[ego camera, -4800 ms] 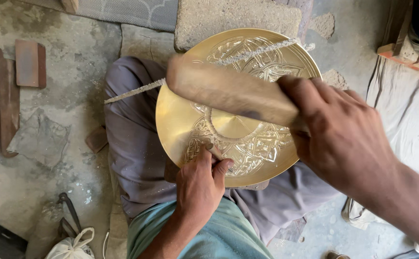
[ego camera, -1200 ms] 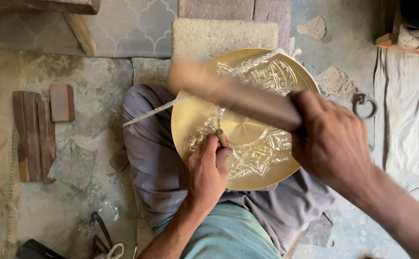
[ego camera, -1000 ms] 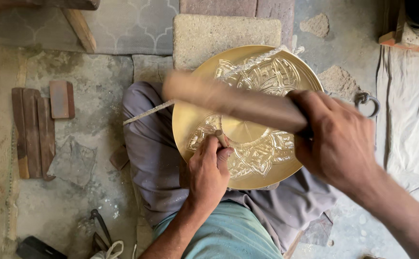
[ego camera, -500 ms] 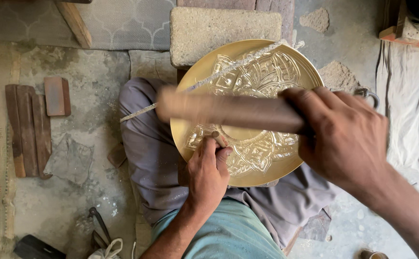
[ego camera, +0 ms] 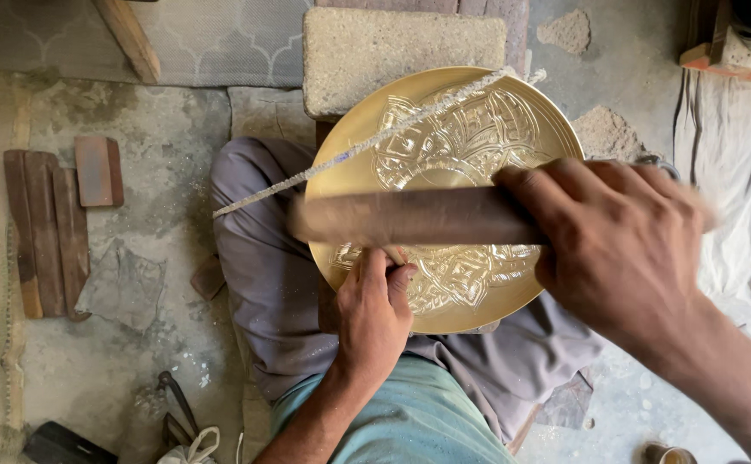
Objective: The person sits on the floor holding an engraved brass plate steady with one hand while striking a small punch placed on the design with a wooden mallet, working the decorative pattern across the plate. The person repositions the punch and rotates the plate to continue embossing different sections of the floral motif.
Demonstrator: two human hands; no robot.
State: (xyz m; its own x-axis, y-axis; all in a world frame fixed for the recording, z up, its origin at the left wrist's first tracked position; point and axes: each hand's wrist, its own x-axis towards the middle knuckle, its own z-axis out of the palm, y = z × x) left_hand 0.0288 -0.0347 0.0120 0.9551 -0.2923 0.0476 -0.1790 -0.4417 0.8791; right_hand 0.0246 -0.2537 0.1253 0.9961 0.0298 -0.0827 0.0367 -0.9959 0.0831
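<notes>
While the person sits cross-legged on the floor, a round engraved brass plate [ego camera: 478,155] rests tilted across the lap, its far rim against a rough stone block [ego camera: 401,47].

Right hand [ego camera: 625,249]: grip closed fully around one end of a wooden mallet [ego camera: 410,215], which lies level across the plate's middle and is blurred.

Left hand [ego camera: 375,314]: set at the plate's near rim, fingers curled inward over the engraved surface. Whether the grip has hold of a small tool cannot be told; the mallet covers the fingertips.

Thin twisted metal rod [ego camera: 349,155]: runs slantwise from the plate's upper right rim, over its face, out past the left knee.

Clothing: grey-purple trousers [ego camera: 263,258] under the plate; teal shirt [ego camera: 410,421] at the lower edge.

Floor, left: dark wooden slats [ego camera: 44,228] laid side by side, with a small reddish block [ego camera: 96,170] just beside them. A flat grey stone piece [ego camera: 122,283] lies near the knee.

Floor, lower left: dark metal pliers [ego camera: 177,408], partly cut off.

Right side: pale cloth [ego camera: 736,172] spread over the ground.

Upper left: patterned grey mat [ego camera: 212,39] crossed by a wooden batten [ego camera: 130,39].
</notes>
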